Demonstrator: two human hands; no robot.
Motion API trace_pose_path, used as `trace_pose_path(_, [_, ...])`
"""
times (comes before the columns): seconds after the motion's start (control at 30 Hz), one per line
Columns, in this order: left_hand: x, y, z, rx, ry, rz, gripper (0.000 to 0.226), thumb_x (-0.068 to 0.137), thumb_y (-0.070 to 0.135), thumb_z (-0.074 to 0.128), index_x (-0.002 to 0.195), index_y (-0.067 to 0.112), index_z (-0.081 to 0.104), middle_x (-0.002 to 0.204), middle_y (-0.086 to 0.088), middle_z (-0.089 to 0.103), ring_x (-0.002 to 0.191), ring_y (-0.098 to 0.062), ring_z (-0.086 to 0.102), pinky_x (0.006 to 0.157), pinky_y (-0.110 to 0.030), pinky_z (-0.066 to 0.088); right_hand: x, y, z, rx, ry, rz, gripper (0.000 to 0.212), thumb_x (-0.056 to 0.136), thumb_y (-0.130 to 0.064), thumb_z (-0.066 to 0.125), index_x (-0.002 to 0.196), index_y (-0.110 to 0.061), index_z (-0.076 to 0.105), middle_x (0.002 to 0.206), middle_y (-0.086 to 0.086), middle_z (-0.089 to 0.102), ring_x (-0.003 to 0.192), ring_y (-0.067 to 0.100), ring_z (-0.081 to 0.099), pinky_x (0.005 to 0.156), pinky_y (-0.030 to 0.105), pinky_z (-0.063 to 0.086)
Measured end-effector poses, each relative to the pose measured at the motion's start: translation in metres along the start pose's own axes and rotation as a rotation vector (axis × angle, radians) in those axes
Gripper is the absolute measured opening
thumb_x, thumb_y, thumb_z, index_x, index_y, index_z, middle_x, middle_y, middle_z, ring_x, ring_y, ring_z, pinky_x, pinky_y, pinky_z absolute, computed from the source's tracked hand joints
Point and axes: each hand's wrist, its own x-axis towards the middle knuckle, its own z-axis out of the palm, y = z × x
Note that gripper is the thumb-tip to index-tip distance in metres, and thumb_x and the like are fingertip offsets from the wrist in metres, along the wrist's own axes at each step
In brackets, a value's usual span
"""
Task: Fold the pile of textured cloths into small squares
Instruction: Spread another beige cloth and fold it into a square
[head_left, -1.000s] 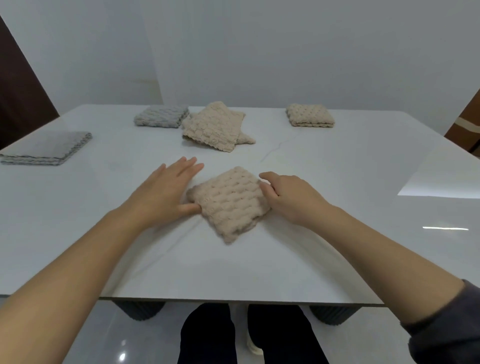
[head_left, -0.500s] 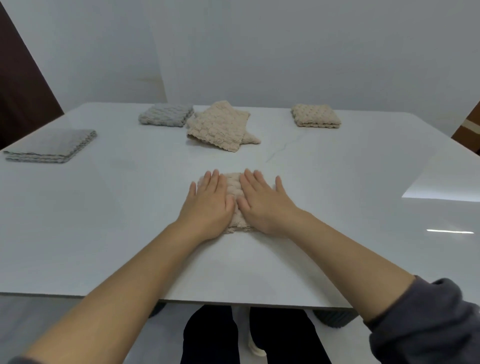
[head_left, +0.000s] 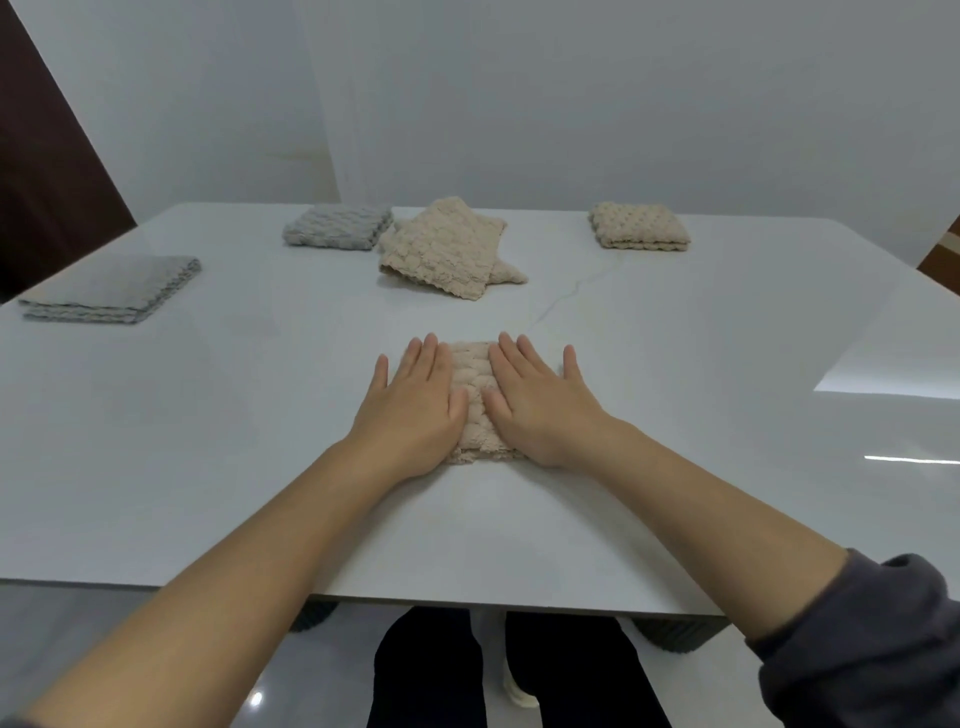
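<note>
A small folded beige textured cloth (head_left: 474, 387) lies in the middle of the white table (head_left: 208, 441). My left hand (head_left: 410, 405) presses flat on its left half with straight fingers. My right hand (head_left: 540, 402) presses flat on its right half the same way. Only a strip of the cloth shows between the hands and at its near edge. Farther back lies a loose pile of beige cloths (head_left: 447, 249).
A folded grey square (head_left: 337, 234) sits at the back left and a folded beige square (head_left: 639, 234) at the back right. A larger flat grey cloth (head_left: 111, 288) lies near the left edge. My legs show below the table's near edge.
One second ago my hands held the cloth's left and right sides while it lay skewed. They have since moved onto its top, side by side, and it now lies square.
</note>
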Motion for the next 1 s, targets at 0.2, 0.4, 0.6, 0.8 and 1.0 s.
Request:
trace_pose_path(0.2, [0.000,-0.003,0.005,-0.034,-0.015,-0.019,0.062,0.102,0.040,0.014,0.155,0.012,-0.004,0.162,-0.002,-0.011,0.149,-0.016,-0.011,0.121,-0.041,-0.004,-0.001,0.001,0.001,0.018,-0.023,0.012,0.061,0.104,-0.039,0.014,0.156,-0.013,-0.003,0.164,0.000,-0.010,0.150,0.016,-0.010,0.118,0.055,-0.008])
trace_pose_path(0.4, [-0.018,-0.007,-0.001,-0.364,0.133,-0.107,0.056,0.103,0.035,0.018,0.155,0.020,0.005,0.163,0.001,-0.009,0.149,-0.015,0.003,0.120,-0.038,-0.003,-0.006,-0.005,-0.002,0.194,0.027,0.065,0.059,0.101,-0.045,0.018,0.156,-0.030,0.001,0.164,0.002,-0.003,0.149,0.033,0.004,0.118,0.055,0.000])
trace_pose_path(0.6, [-0.024,-0.004,-0.010,-0.816,0.315,-0.320,0.057,0.093,0.020,0.047,0.148,0.022,0.030,0.140,-0.004,0.050,0.122,-0.019,0.052,0.102,-0.033,0.041,-0.012,-0.006,-0.020,0.536,0.160,0.154,0.060,0.099,-0.030,0.037,0.155,-0.023,0.016,0.160,0.002,0.022,0.142,0.021,0.030,0.110,0.037,0.030])
trace_pose_path(0.8, [0.007,-0.014,-0.036,-1.236,0.073,-0.638,0.073,0.066,0.020,0.068,0.131,-0.002,0.045,0.109,-0.016,0.060,0.084,-0.024,0.063,0.079,-0.038,0.055,-0.013,0.003,-0.027,0.724,0.156,0.213,0.066,0.091,-0.024,0.045,0.154,-0.026,0.022,0.124,0.007,0.052,0.101,0.019,0.053,0.098,0.039,0.046])
trace_pose_path(1.0, [0.012,-0.006,-0.041,-1.290,-0.007,-0.517,0.003,0.088,0.009,0.064,0.086,0.008,0.062,0.068,-0.005,0.062,0.057,-0.017,0.055,0.053,-0.027,0.045,-0.010,0.016,-0.029,0.962,0.189,0.251,0.070,0.093,-0.024,0.054,0.154,-0.025,0.020,0.149,0.005,0.037,0.094,0.010,0.058,0.085,0.028,0.045])
